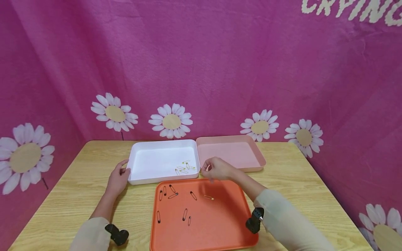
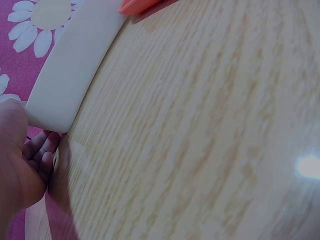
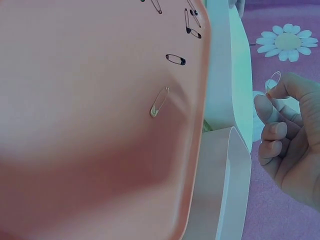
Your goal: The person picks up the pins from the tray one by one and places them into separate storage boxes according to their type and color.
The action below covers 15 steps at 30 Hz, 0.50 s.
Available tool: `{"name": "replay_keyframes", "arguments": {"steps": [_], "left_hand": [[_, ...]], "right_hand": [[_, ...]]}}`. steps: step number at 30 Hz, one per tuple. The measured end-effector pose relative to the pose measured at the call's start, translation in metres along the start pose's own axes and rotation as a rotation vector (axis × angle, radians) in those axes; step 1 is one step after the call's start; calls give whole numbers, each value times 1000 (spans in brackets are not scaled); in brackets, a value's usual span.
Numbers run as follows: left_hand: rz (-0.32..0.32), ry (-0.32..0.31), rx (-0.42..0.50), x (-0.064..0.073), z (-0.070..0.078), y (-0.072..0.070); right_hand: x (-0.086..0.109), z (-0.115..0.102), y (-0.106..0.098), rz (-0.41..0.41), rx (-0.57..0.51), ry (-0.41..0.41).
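My right hand (image 1: 218, 168) pinches a gold safety pin (image 3: 273, 84) between thumb and forefinger, above the near right corner of the white tray (image 1: 163, 179). Several gold safety pins (image 1: 182, 171) lie inside that tray, toward its right end. At the tray's left wall, my left hand (image 1: 118, 179) holds the side, thumb and fingers at the rim; in the left wrist view its lower fingers (image 2: 44, 150) curl by the tray's bottom corner. On the orange tray (image 1: 226, 223) in front lie one gold safety pin (image 1: 208, 197) and several black safety pins (image 1: 184, 214).
A pink tray (image 1: 230, 157) stands against the white tray's right side and holds nothing visible. All three trays sit on a wooden table (image 1: 72, 195). A magenta cloth (image 1: 201, 69) with printed daisies hangs behind and at both sides.
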<state>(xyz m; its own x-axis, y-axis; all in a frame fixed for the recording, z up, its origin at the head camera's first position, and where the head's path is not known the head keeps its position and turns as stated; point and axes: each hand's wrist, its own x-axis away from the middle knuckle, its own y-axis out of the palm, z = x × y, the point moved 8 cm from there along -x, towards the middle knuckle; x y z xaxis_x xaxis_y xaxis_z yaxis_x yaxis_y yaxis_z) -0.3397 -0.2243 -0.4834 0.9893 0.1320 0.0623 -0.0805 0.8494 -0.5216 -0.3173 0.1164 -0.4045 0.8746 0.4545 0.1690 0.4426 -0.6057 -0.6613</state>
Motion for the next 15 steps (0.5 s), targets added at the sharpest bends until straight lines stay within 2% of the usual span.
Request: {"name": "replay_keyframes", "arguments": {"steps": [10, 15], "left_hand": [[3, -5, -3, -2, -2, 1], [2, -9, -3, -2, -3, 1]], "right_hand": [[-11, -8, 0, 15, -6, -2], [-20, -10, 1, 29, -37, 29]]}}
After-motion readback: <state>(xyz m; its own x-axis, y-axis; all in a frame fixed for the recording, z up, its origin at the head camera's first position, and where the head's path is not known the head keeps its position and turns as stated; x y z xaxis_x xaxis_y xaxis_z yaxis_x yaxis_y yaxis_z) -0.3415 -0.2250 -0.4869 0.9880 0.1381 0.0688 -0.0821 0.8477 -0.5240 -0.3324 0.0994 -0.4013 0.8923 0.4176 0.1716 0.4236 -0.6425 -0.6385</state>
